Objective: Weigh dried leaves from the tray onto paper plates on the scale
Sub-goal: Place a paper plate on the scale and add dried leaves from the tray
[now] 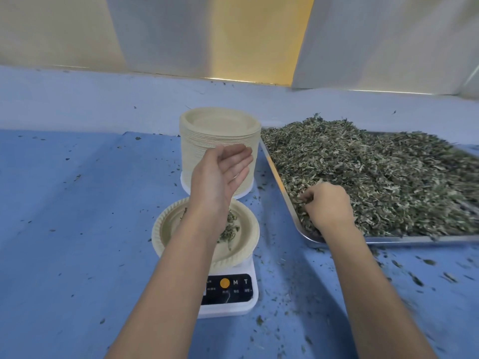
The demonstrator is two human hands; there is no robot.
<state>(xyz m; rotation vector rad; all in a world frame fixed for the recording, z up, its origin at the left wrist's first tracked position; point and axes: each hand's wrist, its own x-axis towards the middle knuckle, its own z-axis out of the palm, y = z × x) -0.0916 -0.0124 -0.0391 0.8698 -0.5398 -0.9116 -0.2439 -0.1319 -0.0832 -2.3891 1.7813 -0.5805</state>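
A cream paper plate (168,229) sits on the white scale (241,304) and holds a small heap of dried leaves (229,230). My left hand (223,174) hovers above the plate, palm up, fingers straight, with nothing in it. My left forearm hides part of the scale's display. To the right, a metal tray (282,185) carries a big pile of dried leaves (383,177). At the tray's near left corner my right hand (326,206) digs into the pile, fingers curled round a pinch of leaves.
A tall stack of paper plates (220,141) stands behind the scale on a white base. Loose leaf bits (420,278) litter the blue table (77,229), thickest in front of the tray. Pale curtains (388,42) hang at the back.
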